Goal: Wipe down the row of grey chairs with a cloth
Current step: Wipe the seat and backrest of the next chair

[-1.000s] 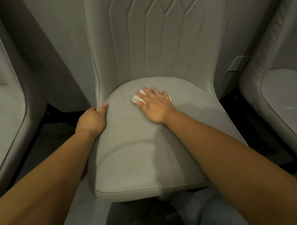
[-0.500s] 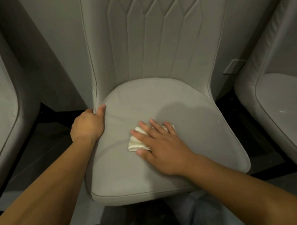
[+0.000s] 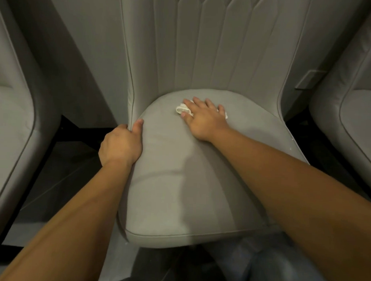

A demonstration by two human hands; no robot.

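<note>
Ideally the right hand keeps its flat, spread fingers pressing the white cloth evenly across the far seat of the middle grey chair, while the left hand grips its left edge. The cloth, mostly hidden beneath the palm, seems folded.

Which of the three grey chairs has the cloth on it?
The middle chair: the right hand presses the white cloth flat on its seat. The side chairs carry none.
</note>
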